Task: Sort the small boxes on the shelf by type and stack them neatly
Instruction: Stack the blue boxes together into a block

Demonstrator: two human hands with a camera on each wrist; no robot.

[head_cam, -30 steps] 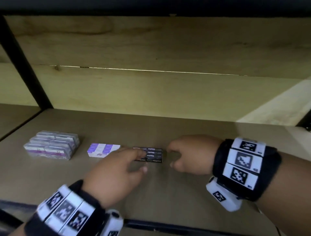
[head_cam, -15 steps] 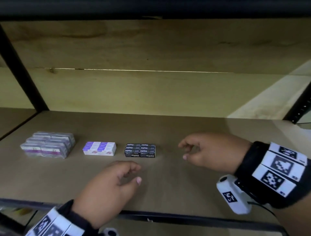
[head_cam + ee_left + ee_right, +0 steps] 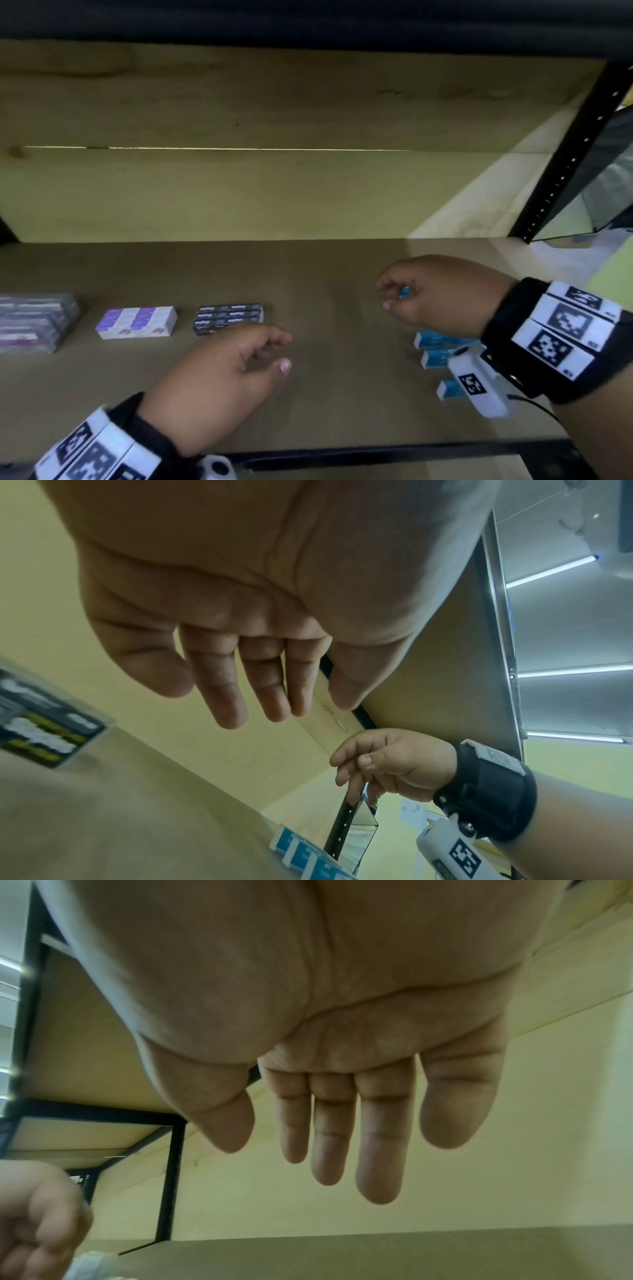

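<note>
**Hands drawn back from the sorted stacks**

Since half a second ago both of my hands sit further right along the shelf, and a cluster of blue boxes has come into sight under my right wrist. A full second ago my left fingers were touching the black staple boxes; now they are off them.

My left hand hovers above the shelf just in front and to the right of the black staple boxes, touching nothing. Its fingers hang loosely curled with the thumb out, and the left wrist view shows the palm bare.

My right hand floats over the right part of the shelf, fingers relaxed and slightly bent, palm bare in its own wrist view. A bit of blue shows by the fingertips in the head view; I cannot tell whether it is touched or simply lies beneath.

Three groups stand in a row on the left half of the shelf, apart from one another: a clear-wrapped bundle of grey and purple boxes at the far left, a white and purple box stack beside it, then the black staple boxes piled in layers. The blue boxes lie side by side near the front right, partly hidden by my wrist band and the white camera unit.
</note>
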